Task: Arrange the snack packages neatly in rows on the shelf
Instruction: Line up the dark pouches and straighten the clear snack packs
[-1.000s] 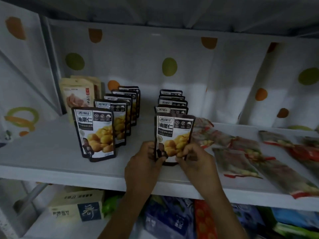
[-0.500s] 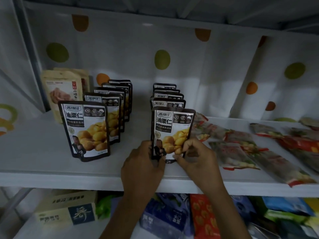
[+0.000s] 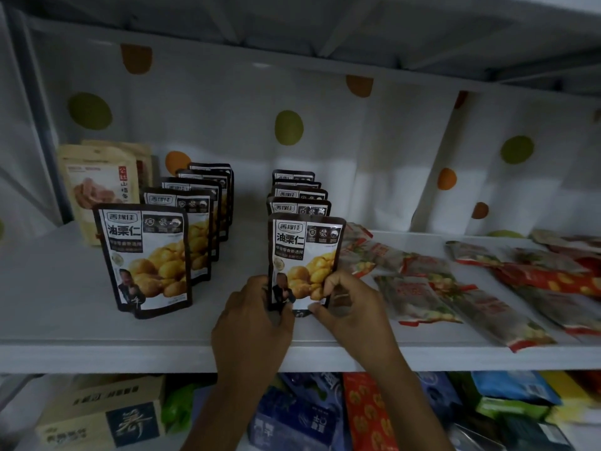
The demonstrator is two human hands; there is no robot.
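Two rows of upright dark chestnut pouches stand on the white shelf (image 3: 65, 320). The left row (image 3: 146, 258) runs back from a front pouch. In the right row (image 3: 299, 203) the front chestnut pouch (image 3: 304, 255) stands upright near the shelf's front edge. My left hand (image 3: 250, 317) pinches its lower left corner and my right hand (image 3: 348, 307) pinches its lower right corner. Both hands cover the pouch's bottom edge.
Beige snack bags (image 3: 97, 187) stand at the back left. Flat red and clear packets (image 3: 455, 297) lie scattered across the right half of the shelf. A spotted white sheet (image 3: 357, 141) hangs behind. A carton (image 3: 100, 415) and coloured packs (image 3: 367, 415) fill the lower shelf.
The view has shifted a little; both hands stay on the front pouch of the right row, which still stands in place.
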